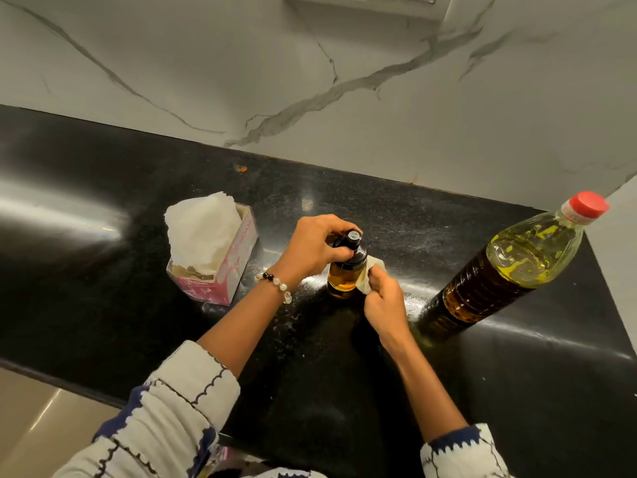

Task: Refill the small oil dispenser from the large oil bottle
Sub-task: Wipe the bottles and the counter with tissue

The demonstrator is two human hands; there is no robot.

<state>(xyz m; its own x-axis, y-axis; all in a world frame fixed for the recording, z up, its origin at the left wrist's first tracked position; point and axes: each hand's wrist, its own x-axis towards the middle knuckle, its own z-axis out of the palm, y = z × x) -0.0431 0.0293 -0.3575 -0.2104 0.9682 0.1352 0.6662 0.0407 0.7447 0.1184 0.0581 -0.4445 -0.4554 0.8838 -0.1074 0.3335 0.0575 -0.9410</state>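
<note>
Non-task items on the black counter

A pink tissue box (220, 270) stands on the black countertop (103, 270) just to the left of the left hand, a white tissue (201, 229) billowing up from its open top. A small orange speck (242, 169) lies on the counter well beyond the hands, near the white marble-veined wall (310, 81) that rises behind the counter's far edge.

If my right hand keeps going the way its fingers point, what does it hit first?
Likely the tissue your right hand already pinches, then the dispenser right behind it. Depth is hard to judge from above.
</note>
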